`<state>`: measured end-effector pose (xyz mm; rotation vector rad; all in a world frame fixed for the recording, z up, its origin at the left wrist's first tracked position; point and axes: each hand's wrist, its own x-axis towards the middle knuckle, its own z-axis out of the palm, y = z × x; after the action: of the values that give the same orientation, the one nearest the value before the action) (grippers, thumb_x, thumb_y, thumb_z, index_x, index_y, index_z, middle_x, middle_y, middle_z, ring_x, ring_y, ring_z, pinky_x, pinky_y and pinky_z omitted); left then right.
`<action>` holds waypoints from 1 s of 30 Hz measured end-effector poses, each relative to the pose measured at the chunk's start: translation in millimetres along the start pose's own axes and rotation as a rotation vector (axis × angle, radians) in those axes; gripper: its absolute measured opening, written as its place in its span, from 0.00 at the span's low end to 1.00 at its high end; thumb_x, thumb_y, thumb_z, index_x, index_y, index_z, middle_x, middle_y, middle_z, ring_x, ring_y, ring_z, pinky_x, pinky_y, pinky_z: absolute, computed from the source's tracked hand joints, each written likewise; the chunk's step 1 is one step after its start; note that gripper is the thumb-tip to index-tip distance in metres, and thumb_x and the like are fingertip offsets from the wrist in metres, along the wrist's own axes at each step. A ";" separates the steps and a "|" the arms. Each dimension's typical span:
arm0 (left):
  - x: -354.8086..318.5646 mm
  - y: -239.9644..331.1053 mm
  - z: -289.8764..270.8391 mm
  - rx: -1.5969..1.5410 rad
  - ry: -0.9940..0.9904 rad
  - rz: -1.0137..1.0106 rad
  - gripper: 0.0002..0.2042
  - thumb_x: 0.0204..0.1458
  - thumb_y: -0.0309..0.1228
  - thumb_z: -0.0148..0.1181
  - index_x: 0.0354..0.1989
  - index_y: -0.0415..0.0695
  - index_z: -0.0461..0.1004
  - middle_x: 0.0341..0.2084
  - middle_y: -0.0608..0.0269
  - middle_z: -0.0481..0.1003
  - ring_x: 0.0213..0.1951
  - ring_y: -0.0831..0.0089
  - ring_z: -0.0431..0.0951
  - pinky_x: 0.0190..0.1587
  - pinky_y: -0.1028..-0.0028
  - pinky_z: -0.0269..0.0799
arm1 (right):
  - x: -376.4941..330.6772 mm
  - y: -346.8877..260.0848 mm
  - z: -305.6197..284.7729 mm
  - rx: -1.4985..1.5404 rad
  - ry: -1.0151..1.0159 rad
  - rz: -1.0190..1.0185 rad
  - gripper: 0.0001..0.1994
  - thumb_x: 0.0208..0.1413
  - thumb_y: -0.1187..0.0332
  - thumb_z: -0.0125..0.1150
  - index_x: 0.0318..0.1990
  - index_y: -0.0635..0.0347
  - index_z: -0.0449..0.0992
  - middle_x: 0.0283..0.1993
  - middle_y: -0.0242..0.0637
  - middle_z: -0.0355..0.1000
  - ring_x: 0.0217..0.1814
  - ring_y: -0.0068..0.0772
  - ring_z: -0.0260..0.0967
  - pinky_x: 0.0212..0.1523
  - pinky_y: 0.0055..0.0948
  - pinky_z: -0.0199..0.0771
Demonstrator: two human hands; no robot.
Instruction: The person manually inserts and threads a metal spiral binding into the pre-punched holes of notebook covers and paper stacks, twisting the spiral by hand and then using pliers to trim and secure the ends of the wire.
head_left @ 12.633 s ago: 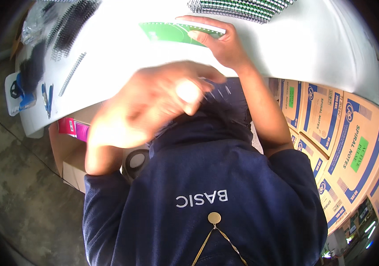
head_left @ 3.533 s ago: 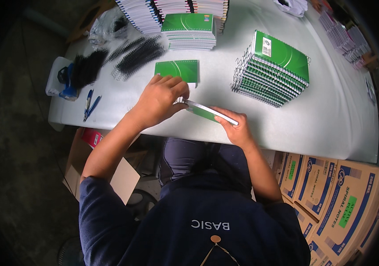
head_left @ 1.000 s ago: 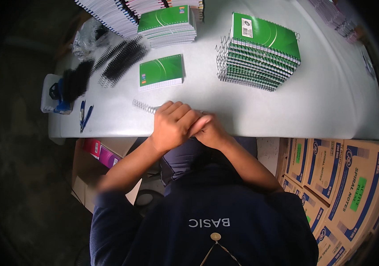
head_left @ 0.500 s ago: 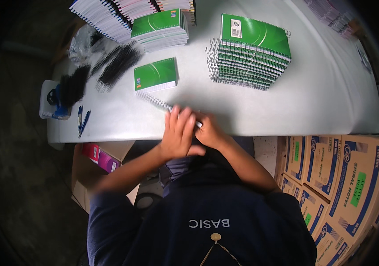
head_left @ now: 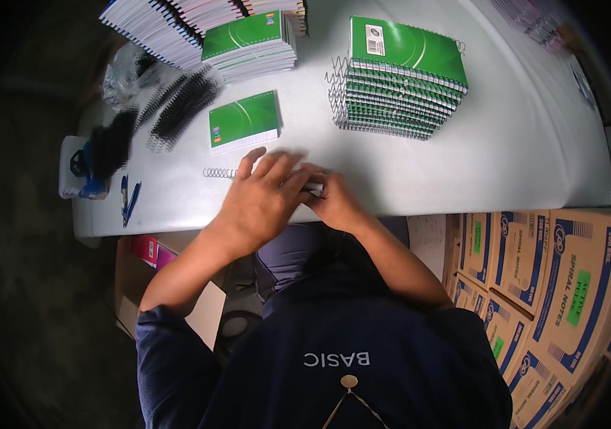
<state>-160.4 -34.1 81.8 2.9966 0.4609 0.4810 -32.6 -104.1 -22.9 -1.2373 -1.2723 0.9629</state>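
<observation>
Near the table's front edge, my right hand (head_left: 337, 204) is closed around a small notebook (head_left: 314, 188), of which only a pale edge shows. Over it lies my left hand (head_left: 259, 204), palm down, fingers stretched and partly blurred. A silver spiral coil (head_left: 218, 172) sticks out leftward from under the left fingers; the rest of it is hidden by the hands. Just beyond lies a green-covered notebook (head_left: 244, 120) with punched holes along its far edge and no coil. A stack of green notebooks (head_left: 255, 46) without coils stands behind it.
Coiled green notebooks (head_left: 405, 79) are piled right of centre, loose wire ends jutting out. Black spiral coils (head_left: 184, 107), a plastic bag (head_left: 128, 71), blue-handled cutters (head_left: 130, 200) and a white container (head_left: 71, 168) lie left. Cardboard boxes (head_left: 577, 286) stand below the table at right.
My left hand has shifted left and turned palm down across the coil. The coil's free end now lies nearer the table edge. My right hand keeps its grip, slightly farther forward.
</observation>
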 end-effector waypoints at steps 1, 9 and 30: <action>2.2 -1.4 -5.7 -0.035 -0.139 -0.064 0.12 0.39 0.28 0.64 0.34 0.45 0.72 0.35 0.64 0.72 0.40 0.64 0.72 0.45 0.63 0.64 | 0.4 1.6 0.6 -0.053 0.005 -0.070 0.12 0.45 0.76 0.61 0.40 0.61 0.75 0.42 0.45 0.74 0.42 0.46 0.72 0.45 0.36 0.71; 1.7 -7.6 -7.0 -0.057 -0.217 -0.088 0.13 0.37 0.29 0.65 0.32 0.46 0.71 0.27 0.66 0.73 0.33 0.65 0.74 0.37 0.68 0.67 | 3.7 -5.4 1.4 -0.194 -0.004 -0.141 0.10 0.49 0.69 0.60 0.39 0.61 0.75 0.36 0.44 0.74 0.42 0.51 0.69 0.56 0.41 0.62; 13.6 3.3 0.9 -0.179 -0.039 -0.188 0.10 0.41 0.31 0.64 0.34 0.47 0.76 0.27 0.66 0.75 0.34 0.66 0.74 0.44 0.68 0.62 | 3.2 3.9 6.8 -0.005 0.047 -0.196 0.07 0.46 0.74 0.57 0.34 0.64 0.73 0.32 0.43 0.72 0.38 0.48 0.69 0.40 0.37 0.69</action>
<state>-146.9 -33.1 85.3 2.7533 0.6511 0.4231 -38.4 -99.6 -26.9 -1.1097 -1.3323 0.7850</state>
